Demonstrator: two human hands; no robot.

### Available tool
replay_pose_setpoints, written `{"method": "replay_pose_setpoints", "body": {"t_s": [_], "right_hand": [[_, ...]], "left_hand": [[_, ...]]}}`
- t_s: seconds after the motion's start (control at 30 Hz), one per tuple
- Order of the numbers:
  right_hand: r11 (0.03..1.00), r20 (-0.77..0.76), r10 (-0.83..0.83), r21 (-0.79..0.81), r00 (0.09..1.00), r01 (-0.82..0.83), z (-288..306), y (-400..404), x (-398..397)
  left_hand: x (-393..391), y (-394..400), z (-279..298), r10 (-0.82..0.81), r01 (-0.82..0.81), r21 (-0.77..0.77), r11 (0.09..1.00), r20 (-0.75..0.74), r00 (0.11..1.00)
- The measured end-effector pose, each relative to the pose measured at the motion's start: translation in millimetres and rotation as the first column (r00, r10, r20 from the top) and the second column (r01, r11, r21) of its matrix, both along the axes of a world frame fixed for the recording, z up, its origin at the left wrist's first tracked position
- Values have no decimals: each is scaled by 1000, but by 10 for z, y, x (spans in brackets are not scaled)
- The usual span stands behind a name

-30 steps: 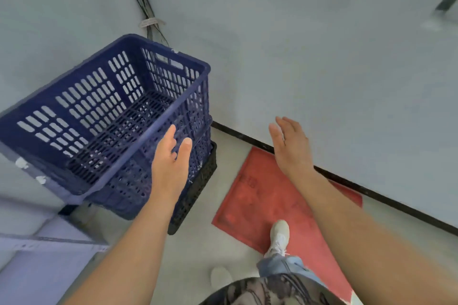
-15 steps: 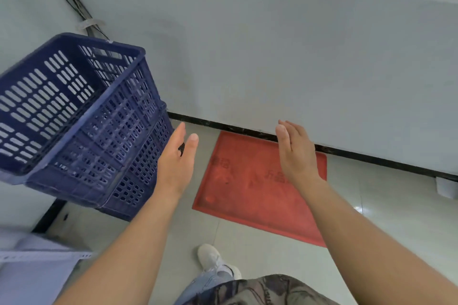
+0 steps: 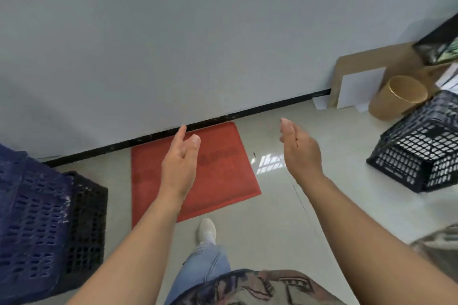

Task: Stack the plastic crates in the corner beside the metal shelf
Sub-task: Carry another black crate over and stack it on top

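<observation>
Illegible print on red mat [image 3: 193, 171]

A stack of perforated blue plastic crates [image 3: 29, 218] stands at the far left on the floor, resting on a black slotted plastic crate [image 3: 86, 225] whose wall shows beneath and beside them; it lies well to the left of the left fingertips. A black lattice plastic crate [image 3: 418, 151] sits tilted on the floor at the right, well apart from the right fingertips.
</observation>
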State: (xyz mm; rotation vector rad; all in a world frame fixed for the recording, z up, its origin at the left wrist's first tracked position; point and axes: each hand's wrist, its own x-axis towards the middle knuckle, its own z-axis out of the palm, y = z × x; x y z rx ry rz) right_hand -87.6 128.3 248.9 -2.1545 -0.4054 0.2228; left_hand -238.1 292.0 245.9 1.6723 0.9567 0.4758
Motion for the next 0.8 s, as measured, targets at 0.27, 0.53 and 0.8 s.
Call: {"method": "replay_pose_setpoints", "body": {"t_s": [0.27,0.53,0.8], "right_hand": [[952,-113,-295,53,949,302,-140,-670,628],[866,-126,-492,34,861,499,-77,-1047,1574],[733,-146,-666,51,732,678,-2,-1391,2452]], "left_hand": [[1147,-346,-120,-252,252,-15,968,-28,967],[2534,-547,-71,-478,477,-46,877,1,878],[3891,-884,23,-658,659,-57,750,45,752]]}}
